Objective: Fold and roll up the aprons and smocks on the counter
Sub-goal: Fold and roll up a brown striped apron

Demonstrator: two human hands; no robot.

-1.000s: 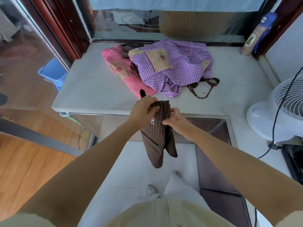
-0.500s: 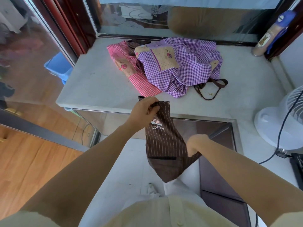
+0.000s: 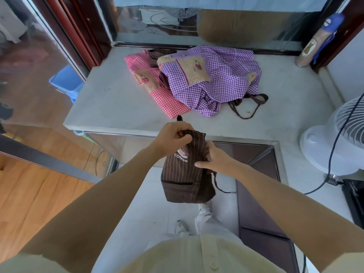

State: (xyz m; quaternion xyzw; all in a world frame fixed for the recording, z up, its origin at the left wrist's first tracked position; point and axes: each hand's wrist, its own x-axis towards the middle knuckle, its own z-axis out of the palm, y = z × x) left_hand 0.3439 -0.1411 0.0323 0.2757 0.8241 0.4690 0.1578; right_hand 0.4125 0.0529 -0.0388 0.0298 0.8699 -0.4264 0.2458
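Note:
A brown striped apron [image 3: 185,174] with a white "coffee" logo hangs folded in the air just in front of the counter's near edge. My left hand [image 3: 173,134] pinches its bunched top edge. My right hand [image 3: 212,158] grips its right side, thumb out over the fabric. A thin brown strap dangles from the apron's right. On the grey counter [image 3: 110,103] lie a purple checked smock [image 3: 214,79] heaped over a pink checked apron [image 3: 157,89], with brown straps [image 3: 248,105] trailing to the right.
A white fan [image 3: 334,138] with a black cable stands at the right end of the counter. A tall bottle [image 3: 311,48] leans in the back right corner. A glass pane and dark red frame run along the back; a blue bin [image 3: 65,83] sits left, beyond the glass.
My right hand has come back up from the apron's lower side to its upper right. The apron hangs shorter and more bunched than half a second ago.

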